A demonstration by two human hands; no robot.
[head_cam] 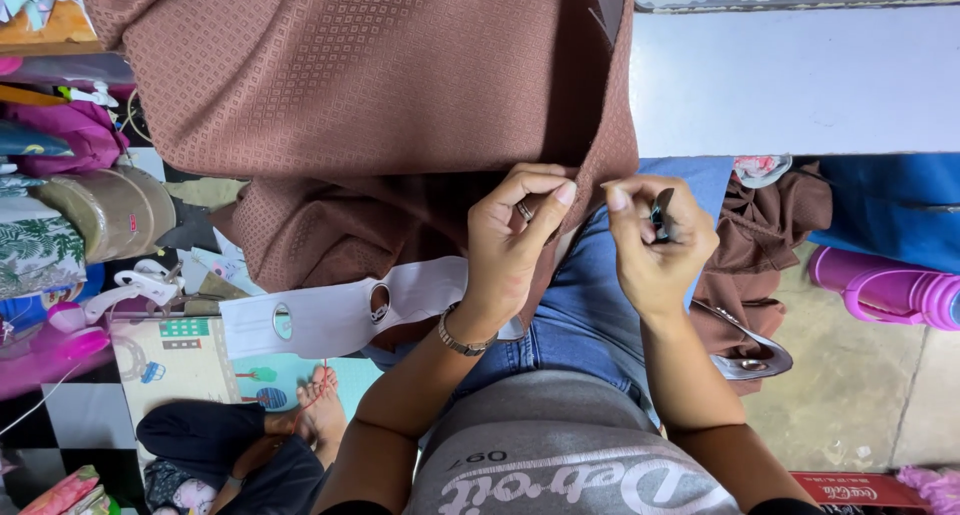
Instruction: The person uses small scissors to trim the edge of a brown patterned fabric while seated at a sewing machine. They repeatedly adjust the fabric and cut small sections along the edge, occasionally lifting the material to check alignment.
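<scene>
A large brown patterned fabric (330, 85) hangs off the white table (790, 85) and drapes over my lap. My left hand (510, 240), with a ring and a wristwatch, pinches the fabric's edge near its lower right corner. Close beside it, my right hand (655, 240) is closed around a small dark tool (662, 215), its thumb and forefinger almost touching the same edge. A white strip of cloth with oval holes (340, 315) lies under the brown fabric at my left knee.
Another person's bare foot and dark-clothed legs (300, 430) rest on a printed mat at lower left. A tan jar (110, 210), pink and white items and fabric scraps crowd the left. A pink container (885, 290) and brown cloth (765, 215) lie right.
</scene>
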